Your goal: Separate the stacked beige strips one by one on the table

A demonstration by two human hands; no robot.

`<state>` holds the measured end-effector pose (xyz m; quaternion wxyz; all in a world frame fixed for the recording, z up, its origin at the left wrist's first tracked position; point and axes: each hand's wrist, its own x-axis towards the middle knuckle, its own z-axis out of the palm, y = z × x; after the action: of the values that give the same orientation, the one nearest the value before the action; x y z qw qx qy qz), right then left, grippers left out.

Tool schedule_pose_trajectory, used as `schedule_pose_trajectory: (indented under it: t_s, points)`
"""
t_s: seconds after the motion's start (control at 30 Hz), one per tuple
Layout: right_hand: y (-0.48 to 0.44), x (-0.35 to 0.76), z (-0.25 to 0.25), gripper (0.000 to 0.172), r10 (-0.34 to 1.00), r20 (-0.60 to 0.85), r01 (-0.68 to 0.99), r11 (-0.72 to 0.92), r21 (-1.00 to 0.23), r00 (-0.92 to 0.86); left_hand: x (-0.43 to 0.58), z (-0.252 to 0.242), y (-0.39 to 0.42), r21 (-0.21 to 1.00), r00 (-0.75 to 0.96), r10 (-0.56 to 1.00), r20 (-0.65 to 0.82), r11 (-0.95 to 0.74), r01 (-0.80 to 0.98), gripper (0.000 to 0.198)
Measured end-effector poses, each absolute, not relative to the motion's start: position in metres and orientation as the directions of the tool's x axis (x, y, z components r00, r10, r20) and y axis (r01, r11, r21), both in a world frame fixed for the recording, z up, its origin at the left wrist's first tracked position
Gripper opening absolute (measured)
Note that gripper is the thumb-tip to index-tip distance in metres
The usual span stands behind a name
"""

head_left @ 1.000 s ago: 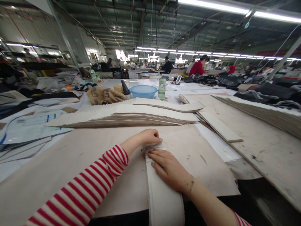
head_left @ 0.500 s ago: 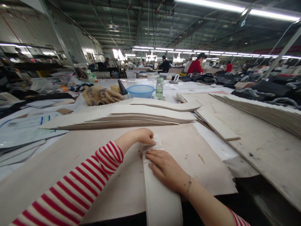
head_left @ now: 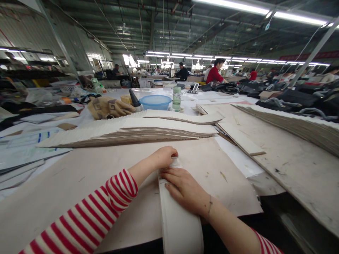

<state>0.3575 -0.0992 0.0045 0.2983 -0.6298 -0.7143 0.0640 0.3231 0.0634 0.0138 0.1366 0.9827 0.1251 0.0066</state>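
Note:
A long off-white strip (head_left: 180, 229) lies on the pale sheet that covers the table in front of me and curves down over the near edge. At its far end my left hand (head_left: 168, 157) is closed, fingers curled at the strip's tip; the fingertips are partly hidden. My right hand (head_left: 185, 188) rests flat on the strip just nearer to me, fingers stretched across it. Faint creases cross the strip between the two hands. Beyond them sits a fanned stack of similar long strips (head_left: 164, 127), white on top with brownish edges.
A blue basin (head_left: 155, 102), a green bottle (head_left: 176, 98) and a patterned brown cloth item (head_left: 108, 107) stand behind the stack. To the right are a large board (head_left: 286, 148) and another strip stack (head_left: 293, 123). A person in red (head_left: 215, 73) is farther back.
My left hand has curled and rolled over at the strip's far end, its fingers now tucked under. My right hand stays flat on the strip. The view has shifted slightly.

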Motion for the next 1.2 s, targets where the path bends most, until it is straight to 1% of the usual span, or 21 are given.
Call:
schedule_pose_trajectory:
  t_s: [0.33, 0.53, 0.63, 0.73, 0.9, 1.03, 1.2]
  points:
    - [-0.098, 0.357, 0.004, 0.024, 0.941, 0.337, 0.862, 0.196, -0.468, -0.031, 0.318, 0.010, 0.052, 0.133, 0.982, 0.185, 0.048, -0.975, 0.177, 0.024]
    - [-0.098, 0.357, 0.005, 0.020, 0.945, 0.326, 0.866, 0.181, -0.466, -0.023, 0.316, 0.009, 0.048, 0.073, 0.989, 0.146, 0.026, -0.987, 0.144, 0.025]
    - [-0.098, 0.357, 0.005, 0.021, 0.946, 0.324, 0.870, 0.181, -0.459, -0.026, 0.314, 0.012, 0.047, 0.075, 0.993, 0.121, -0.010, -0.990, 0.122, 0.024]
    - [-0.098, 0.357, 0.005, 0.022, 0.943, 0.330, 0.869, 0.187, -0.458, -0.028, 0.311, 0.017, 0.048, 0.102, 0.994, 0.097, -0.050, -0.989, 0.102, 0.025]
    - [-0.099, 0.358, 0.003, 0.030, 0.932, 0.362, 0.871, 0.204, -0.446, -0.033, 0.308, 0.022, 0.062, 0.183, 0.989, 0.115, -0.096, -0.974, 0.131, 0.036]
    - [-0.099, 0.359, -0.002, 0.032, 0.929, 0.369, 0.877, 0.204, -0.436, -0.032, 0.307, 0.026, 0.073, 0.200, 0.977, 0.170, -0.132, -0.960, 0.194, 0.030]
    - [-0.099, 0.359, -0.003, 0.032, 0.933, 0.360, 0.880, 0.192, -0.436, -0.025, 0.305, 0.028, 0.076, 0.186, 0.968, 0.205, -0.146, -0.955, 0.231, 0.026]
